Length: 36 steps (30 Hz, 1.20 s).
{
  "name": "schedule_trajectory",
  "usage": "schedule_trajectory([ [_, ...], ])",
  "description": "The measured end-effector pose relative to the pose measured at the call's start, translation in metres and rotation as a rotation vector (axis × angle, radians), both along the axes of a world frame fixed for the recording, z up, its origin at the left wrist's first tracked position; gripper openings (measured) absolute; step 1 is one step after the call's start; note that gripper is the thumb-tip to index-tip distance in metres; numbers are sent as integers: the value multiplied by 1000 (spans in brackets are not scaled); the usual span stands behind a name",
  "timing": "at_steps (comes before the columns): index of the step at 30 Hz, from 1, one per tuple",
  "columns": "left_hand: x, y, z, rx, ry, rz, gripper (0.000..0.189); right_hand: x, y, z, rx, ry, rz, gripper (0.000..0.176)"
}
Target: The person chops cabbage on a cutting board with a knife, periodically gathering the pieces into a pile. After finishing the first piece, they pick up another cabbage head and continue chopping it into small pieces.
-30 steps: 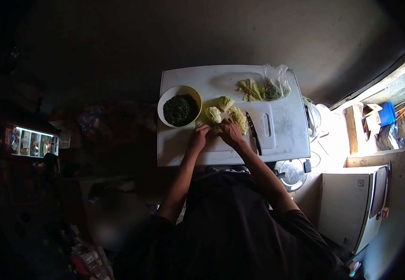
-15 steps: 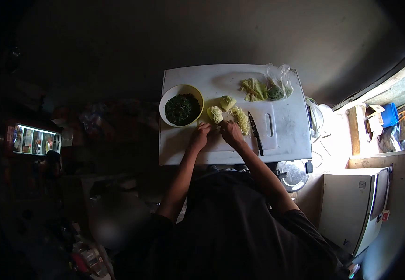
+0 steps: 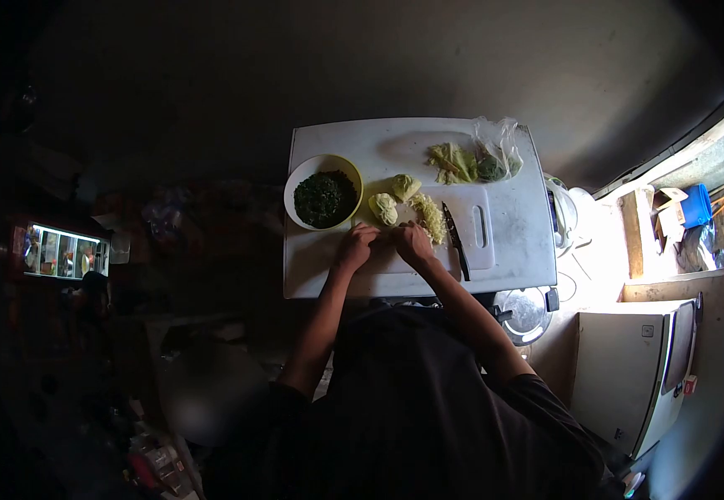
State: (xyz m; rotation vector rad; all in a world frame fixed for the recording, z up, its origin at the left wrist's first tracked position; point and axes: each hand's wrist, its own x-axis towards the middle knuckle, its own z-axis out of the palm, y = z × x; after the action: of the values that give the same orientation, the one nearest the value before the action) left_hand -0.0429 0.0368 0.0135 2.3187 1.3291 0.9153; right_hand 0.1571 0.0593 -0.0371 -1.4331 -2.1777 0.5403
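Note:
My left hand point(image 3: 358, 246) is closed, its fingers curled over the near left part of a white cutting board point(image 3: 482, 255). My right hand point(image 3: 414, 243) is closed too, a little to the right, fingertips pointing toward the left hand. Whatever lies in or between the fingers is too dark and small to make out. Just beyond them sit two pale green cabbage pieces, a nearer one point(image 3: 383, 209) and a farther one point(image 3: 406, 186). Shredded cabbage point(image 3: 431, 219) is heaped beside my right hand. A black-handled knife point(image 3: 456, 239) lies on the board, right of the heap.
A yellow-rimmed bowl point(image 3: 357, 172) of chopped dark greens point(image 3: 325, 200) stands left on the white table point(image 3: 387, 135). Loose outer leaves point(image 3: 452, 163) and a clear plastic bag point(image 3: 507, 137) with something green lie at the far right. A lidded pot point(image 3: 522, 313) is below the table's right edge.
The right hand has drawn slightly back from the nearer cabbage piece, which now shows more fully. The left hand has hardly moved.

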Motion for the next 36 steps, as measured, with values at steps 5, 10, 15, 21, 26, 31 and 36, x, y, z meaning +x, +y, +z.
schedule_trajectory([
  [5,1,0,-2,-9,-34,3,27,1,-1,19,146,73,30,23],
  [10,4,-2,10,-38,11,-6,28,-1,4,-6,56,110,87,23],
  [15,0,-3,-2,-6,15,-9,26,1,-5,27,53,162,132,19],
  [21,4,-6,9,-5,-50,-14,20,5,-1,-19,117,-11,114,16],
  [26,3,-3,7,-4,-68,-35,19,0,-3,4,151,-5,94,13],
  [31,1,-3,3,-94,-17,-77,18,0,-9,12,195,-21,99,13],
  [36,5,-13,10,-81,-57,-127,18,2,-22,28,82,-108,69,12],
])
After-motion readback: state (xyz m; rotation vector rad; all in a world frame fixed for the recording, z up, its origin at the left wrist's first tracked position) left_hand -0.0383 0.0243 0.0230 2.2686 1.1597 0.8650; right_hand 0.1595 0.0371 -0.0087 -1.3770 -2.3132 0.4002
